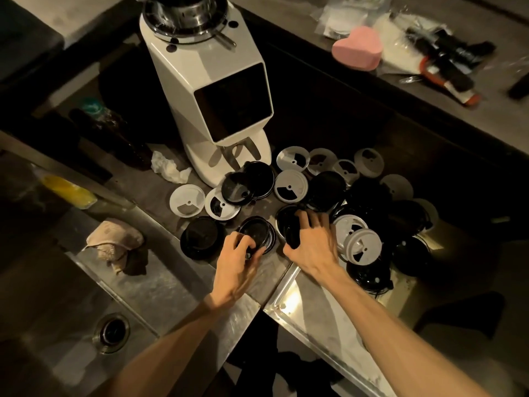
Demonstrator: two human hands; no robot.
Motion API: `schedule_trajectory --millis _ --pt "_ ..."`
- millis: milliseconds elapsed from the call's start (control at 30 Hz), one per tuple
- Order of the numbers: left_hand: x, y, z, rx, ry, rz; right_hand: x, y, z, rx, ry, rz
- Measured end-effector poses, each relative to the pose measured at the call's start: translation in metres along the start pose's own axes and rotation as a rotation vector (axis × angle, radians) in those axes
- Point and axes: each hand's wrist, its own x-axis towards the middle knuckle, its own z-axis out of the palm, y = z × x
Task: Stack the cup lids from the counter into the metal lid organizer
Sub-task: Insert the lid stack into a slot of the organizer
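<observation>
Your left hand (239, 257) has its grip pinched on one black lid (257, 234) at lower centre; your right hand (310, 243) curls round a black lid (289, 224) beside it. The remaining lids (357, 202) lie scattered on the desk (266, 270) right of centre. No organizer shows. Nest same-size lids, rims aligned, before lifting.

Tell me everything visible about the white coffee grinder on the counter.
The white coffee grinder stands upright on the counter, behind the scattered lids. Its angular body looks like glossy painted metal, with a dark square panel on the front, a metal collar on top and a metal fork near its base. A black lid lies against its foot.
</observation>
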Motion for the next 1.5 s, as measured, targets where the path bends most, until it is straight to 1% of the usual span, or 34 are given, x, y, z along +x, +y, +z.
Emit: schedule_trajectory --millis 100,200,367,467,567,667,733,767,833,900,967,1033,1133,1267,1433,1500 --pt "-0.002 0.002 -0.005 -0.011 0.034 0.04 0.007 -0.001 0.002 0.031 -0.013 0.012" --pt "-0.003 0.001 -0.009 -0.007 0.028 0.073 0.013 -0.003 0.004 0.059 -0.028 0.03" --pt "-0.004 0.003 -0.017 -0.023 0.033 0.065 0.013 -0.001 0.003 0.114 0.045 0.043" --pt "-0.003 0.005 -0.019 -0.084 0.028 0.006 0.01 0.001 -0.004 0.156 0.08 0.064" --pt "-0.001 0.012 -0.021 -0.18 -0.009 -0.11 0.006 0.003 -0.016 0.259 0.022 0.091" --pt "0.003 0.026 -0.023 -0.266 -0.042 -0.187 -0.003 0.008 -0.03 0.306 -0.006 0.052" --pt "0.008 0.039 -0.027 -0.366 -0.096 -0.261 -0.013 0.011 -0.042 0.368 -0.025 0.035" --pt "0.01 0.048 -0.029 -0.455 -0.125 -0.31 -0.019 0.012 -0.048 0.423 -0.025 0.037" --pt "0.016 0.065 -0.034 -0.771 -0.166 -0.467 -0.033 0.013 -0.063 0.52 -0.008 0.043" --pt "0.023 0.085 -0.043 -1.001 -0.189 -0.651 -0.045 0.016 -0.078 0.576 0.007 0.017" --pt "0.028 0.107 -0.051 -1.133 -0.244 -0.757 -0.058 0.017 -0.094 0.628 0.006 -0.02" --pt "0.031 0.13 -0.06 -1.209 -0.306 -0.795 -0.074 0.02 -0.108 0.675 -0.001 -0.066" --pt "0.031 0.164 -0.076 -1.271 -0.398 -0.779 -0.096 0.024 -0.128 0.702 0.014 -0.123" --pt "0.023 0.199 -0.088 -1.245 -0.498 -0.72 -0.12 0.038 -0.158 0.787 0.045 -0.156" --pt "0.011 0.247 -0.1 -1.232 -0.537 -0.671 -0.153 0.064 -0.191 0.906 0.074 -0.166" --pt "0.006 0.267 -0.104 -1.212 -0.575 -0.638 -0.167 0.072 -0.202 0.899 0.087 -0.176"
